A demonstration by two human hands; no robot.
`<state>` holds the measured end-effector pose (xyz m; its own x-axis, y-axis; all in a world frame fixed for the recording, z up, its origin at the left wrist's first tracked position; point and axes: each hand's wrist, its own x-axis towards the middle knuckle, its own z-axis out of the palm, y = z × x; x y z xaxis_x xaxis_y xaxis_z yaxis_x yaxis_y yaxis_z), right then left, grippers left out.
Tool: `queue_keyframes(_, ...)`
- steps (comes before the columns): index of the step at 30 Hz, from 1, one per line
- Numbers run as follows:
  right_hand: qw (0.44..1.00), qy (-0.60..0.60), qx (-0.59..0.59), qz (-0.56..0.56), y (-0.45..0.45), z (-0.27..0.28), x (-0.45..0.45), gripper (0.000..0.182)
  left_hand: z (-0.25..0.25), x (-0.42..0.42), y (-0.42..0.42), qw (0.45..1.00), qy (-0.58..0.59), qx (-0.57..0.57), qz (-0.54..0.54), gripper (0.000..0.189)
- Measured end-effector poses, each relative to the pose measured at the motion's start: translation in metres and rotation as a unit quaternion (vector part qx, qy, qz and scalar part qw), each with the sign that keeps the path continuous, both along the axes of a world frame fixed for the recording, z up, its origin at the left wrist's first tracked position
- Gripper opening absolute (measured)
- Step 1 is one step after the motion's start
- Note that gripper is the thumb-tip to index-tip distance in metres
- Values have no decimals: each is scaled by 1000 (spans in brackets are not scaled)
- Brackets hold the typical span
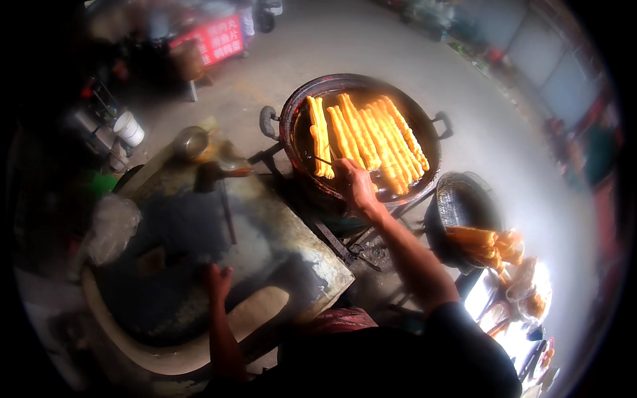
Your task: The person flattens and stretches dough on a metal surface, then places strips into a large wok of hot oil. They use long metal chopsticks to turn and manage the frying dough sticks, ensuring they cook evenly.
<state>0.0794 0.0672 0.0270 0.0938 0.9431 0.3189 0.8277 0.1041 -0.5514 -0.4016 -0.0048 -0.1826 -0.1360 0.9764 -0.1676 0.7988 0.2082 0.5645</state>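
Several golden youtiao, or fried dough sticks [380, 139], lie side by side in dark oil in a wide two-handled metal pan [361, 79]. My right hand [359, 185] reaches over the pan's near rim and grips a thin dark stick [322, 160]. The visible end of this stick meets the leftmost dough stick [320, 137]. In shadow, my left hand [219, 283] is at the worktable [259, 248], its thumb raised. Its other fingers are too dark to make out, and I see nothing held there.
Right of the pan, fried dough sticks [485, 244] rest at a dark mesh-lined basket [465, 204]. A metal bowl [191, 142], a rolling pin [227, 211] and a plastic bag [115, 229] are on the table. Metal supports [333, 241] stand below the pan. Bagged food [530, 288] is lower right.
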Motion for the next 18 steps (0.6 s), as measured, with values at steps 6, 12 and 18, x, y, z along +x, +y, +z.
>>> queue_keyframes(6, 988, 63, 136, -28, -17, -9, 72, 10, -8, 1, -6, 999, -37, 30, 2, 45)
queue_keyframes(12, 942, 281, 111, -149, -42, -10, 77, 35, -17, -3, 2, 1000, -22, 12, 18, 42)
queue_keyframes(18, 954, 219, 103, -178, -73, 13, 54, 18, 12, 25, 18, 996, -43, 75, 18, 37)
